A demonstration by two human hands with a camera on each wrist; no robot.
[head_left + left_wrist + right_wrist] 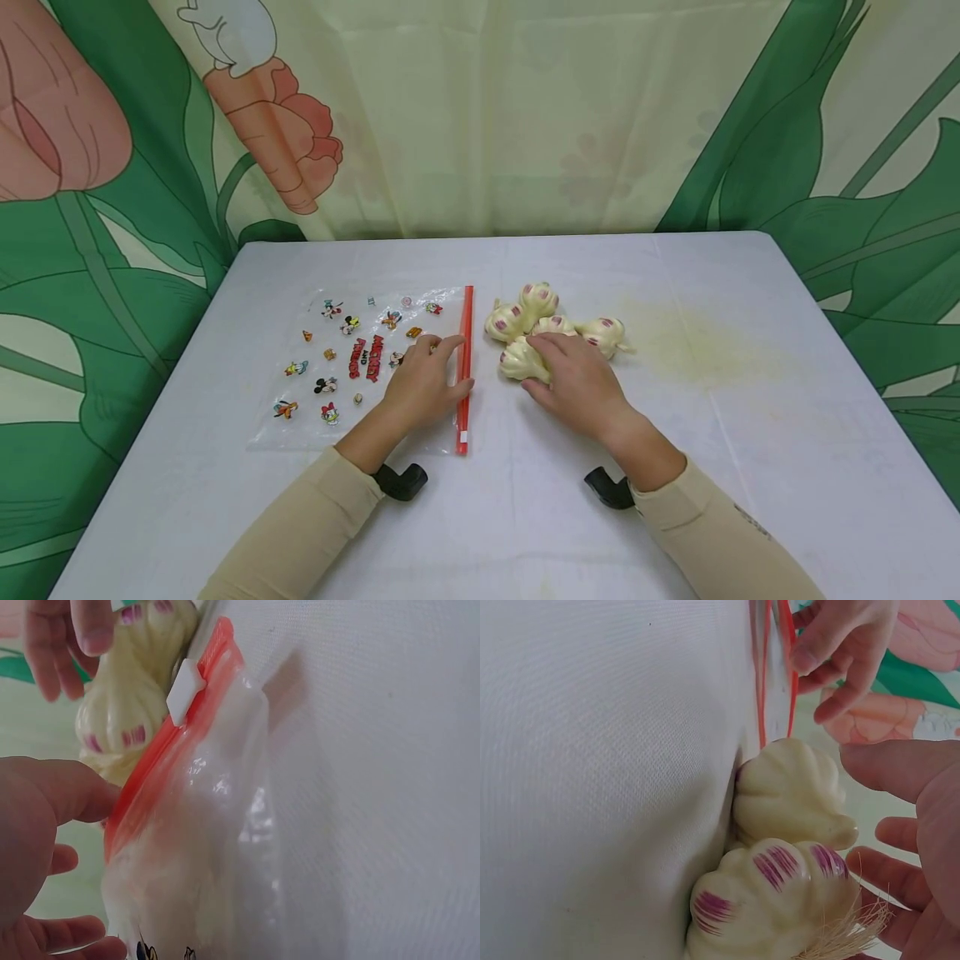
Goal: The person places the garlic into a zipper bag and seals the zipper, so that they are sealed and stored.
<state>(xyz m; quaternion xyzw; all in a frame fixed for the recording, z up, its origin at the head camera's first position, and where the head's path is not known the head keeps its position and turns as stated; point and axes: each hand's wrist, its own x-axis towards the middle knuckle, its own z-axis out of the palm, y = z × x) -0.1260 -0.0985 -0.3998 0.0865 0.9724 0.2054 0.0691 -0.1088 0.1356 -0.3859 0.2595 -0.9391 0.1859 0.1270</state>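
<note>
My left hand (pixel 423 379) is at the red zip edge (pixel 465 367) of a clear zip bag (pixel 300 433) lying flat. The thumb (pixel 82 791) is right at the red strip, the other fingers spread apart. In the right wrist view, two red lines of the bag's mouth stand a little apart. Several garlic bulbs (pixel 522 360), cream with purple marks, sit bunched right of the bag. Over the near side of the bunch is my right hand (pixel 581 383), fingers loosely bent and thumb apart. Its fingertips are right at a bulb (pixel 761 889) with stringy roots.
Both hands work above a white-covered table (pixel 787 500). Behind it hangs a curtain (pixel 525 117) printed with plants and a carrot. A white slider (pixel 185 691) sits at the near end of the red strip. Black wrist mounts (pixel 401 482) show beside both cuffs.
</note>
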